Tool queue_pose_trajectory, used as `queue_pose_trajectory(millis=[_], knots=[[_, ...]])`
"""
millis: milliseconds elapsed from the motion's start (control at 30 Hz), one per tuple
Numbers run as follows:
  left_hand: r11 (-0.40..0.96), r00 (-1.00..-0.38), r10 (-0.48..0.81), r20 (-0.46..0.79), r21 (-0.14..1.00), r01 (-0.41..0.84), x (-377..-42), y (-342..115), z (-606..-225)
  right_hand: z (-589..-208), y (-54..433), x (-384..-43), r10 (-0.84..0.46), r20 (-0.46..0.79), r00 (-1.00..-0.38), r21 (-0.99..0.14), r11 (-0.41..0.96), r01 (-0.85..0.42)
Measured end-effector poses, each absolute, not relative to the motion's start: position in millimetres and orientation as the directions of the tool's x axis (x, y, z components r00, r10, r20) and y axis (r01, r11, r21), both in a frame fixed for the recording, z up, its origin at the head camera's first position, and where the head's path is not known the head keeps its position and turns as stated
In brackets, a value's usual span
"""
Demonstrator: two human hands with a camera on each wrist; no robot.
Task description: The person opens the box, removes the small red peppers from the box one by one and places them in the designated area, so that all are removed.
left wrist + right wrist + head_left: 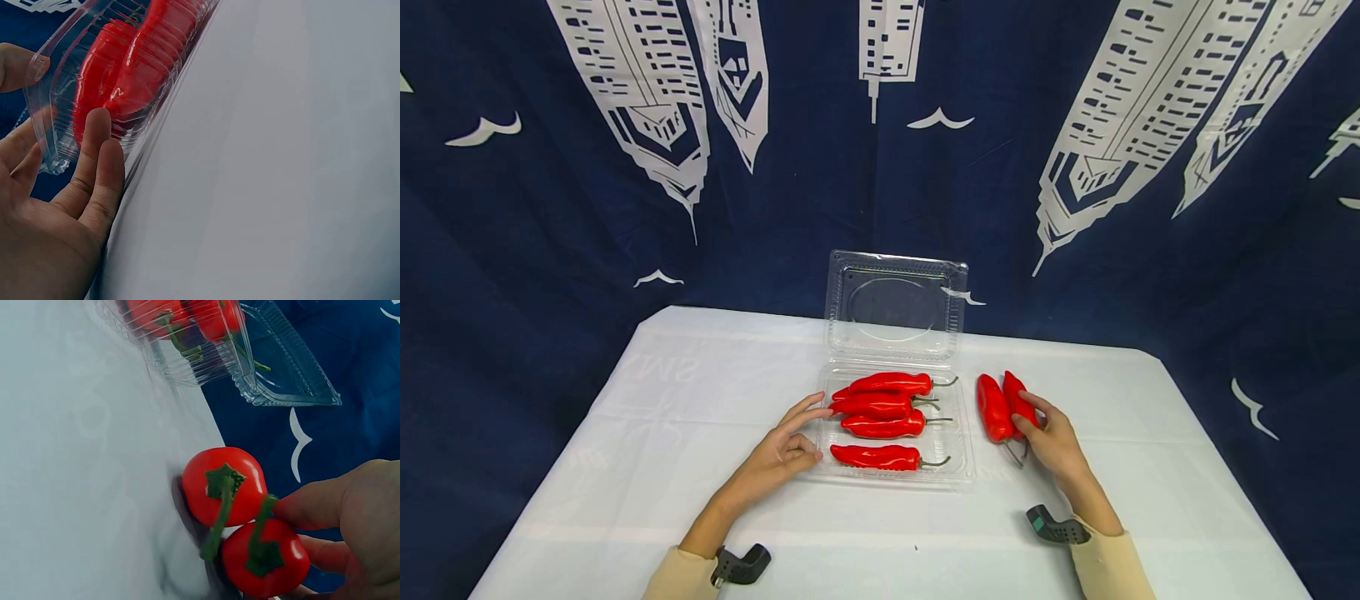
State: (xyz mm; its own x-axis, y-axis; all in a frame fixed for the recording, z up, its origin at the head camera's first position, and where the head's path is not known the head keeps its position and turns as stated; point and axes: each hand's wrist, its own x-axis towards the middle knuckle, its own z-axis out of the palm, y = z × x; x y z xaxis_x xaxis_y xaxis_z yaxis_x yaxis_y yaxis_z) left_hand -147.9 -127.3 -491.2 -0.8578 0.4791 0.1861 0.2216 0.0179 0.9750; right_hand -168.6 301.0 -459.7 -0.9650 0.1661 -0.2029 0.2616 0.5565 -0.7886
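Your right hand (1052, 437) pinches a red pepper (1022, 400), thumb on one side and fingers on the other. That pepper points away from you: its tip is on the far side and its stem comes back toward your wrist. Your right hand is the nearer one to it by a lot.

Just left of that grip is a second loose pepper (994, 408), lying almost the same way. I can't tell if the two touch.

Past it, further left of your right hand, is the clear box (967, 467). The four peppers (883, 457) in it lie side to side, stems toward your right hand, so the pepper you hold is turned across them. The nearest of the four has a gap behind it.

At the far end of the box, your left hand (778, 454) has its fingers spread, touching the edge. The lid (891, 308) stands up at the back, ahead of both hands, with the blue cloth (820, 217) behind it.
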Motion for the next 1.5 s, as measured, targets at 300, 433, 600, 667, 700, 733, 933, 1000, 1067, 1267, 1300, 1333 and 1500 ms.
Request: queue_pose_trajectory(millis=[300, 433, 600, 667, 700, 733, 933, 1000, 1067, 1267, 1300, 1333, 1500], knots=[[0.025, -0.857, 0.481, 0.183, 0.975, 0.222, -148.5, -127.5, -491.5, -461.7, 301.8, -169.4, 0.159, -0.167, -0.973, -0.802, 0.552, 0.228], [0.029, -0.859, 0.481, 0.174, 0.977, 0.214, -148.0, -127.6, -491.0, -461.1, 302.1, -168.8, 0.156, -0.162, -0.974, -0.803, 0.553, 0.222], [0.037, -0.862, 0.479, 0.168, 0.977, 0.211, -147.0, -127.7, -490.2, -460.3, 301.8, -167.7, 0.149, -0.158, -0.976, -0.803, 0.556, 0.215], [0.038, -0.861, 0.479, 0.171, 0.976, 0.215, -146.7, -127.6, -490.0, -459.9, 301.7, -167.3, 0.147, -0.154, -0.977, -0.803, 0.557, 0.211], [0.038, -0.861, 0.479, 0.172, 0.976, 0.216, -146.6, -127.7, -490.0, -459.7, 301.8, -167.1, 0.146, -0.152, -0.978, -0.804, 0.557, 0.208], [0.037, -0.860, 0.480, 0.174, 0.975, 0.218, -146.6, -127.7, -489.9, -459.5, 301.9, -167.0, 0.146, -0.149, -0.978, -0.804, 0.558, 0.205], [0.021, -0.857, 0.481, 0.187, 0.974, 0.224, -146.9, -127.7, -490.2, -458.7, 304.0, -166.6, 0.153, -0.133, -0.979, -0.803, 0.562, 0.197], [0.018, -0.856, 0.481, 0.189, 0.974, 0.224, -147.0, -127.7, -490.4, -458.7, 304.7, -166.7, 0.157, -0.127, -0.979, -0.802, 0.565, 0.194], [0.017, -0.856, 0.481, 0.189, 0.974, 0.225, -147.0, -127.7, -490.4, -458.6, 305.2, -166.8, 0.164, -0.121, -0.979, -0.799, 0.569, 0.194], [0.022, -0.857, 0.480, 0.186, 0.974, 0.224, -146.6, -127.8, -489.9, -458.9, 305.4, -166.6, 0.186, -0.120, -0.975, -0.791, 0.576, 0.207], [0.023, -0.857, 0.480, 0.185, 0.975, 0.223, -146.5, -127.7, -489.8, -458.8, 305.2, -166.5, 0.186, -0.122, -0.975, -0.792, 0.574, 0.209], [0.024, -0.857, 0.481, 0.184, 0.975, 0.223, -146.5, -127.7, -489.6, -458.7, 305.1, -166.4, 0.185, -0.126, -0.975, -0.794, 0.570, 0.210], [0.029, -0.859, 0.480, 0.180, 0.975, 0.221, -146.5, -127.4, -488.7, -458.0, 304.3, -166.1, 0.171, -0.128, -0.977, -0.805, 0.557, 0.204]])
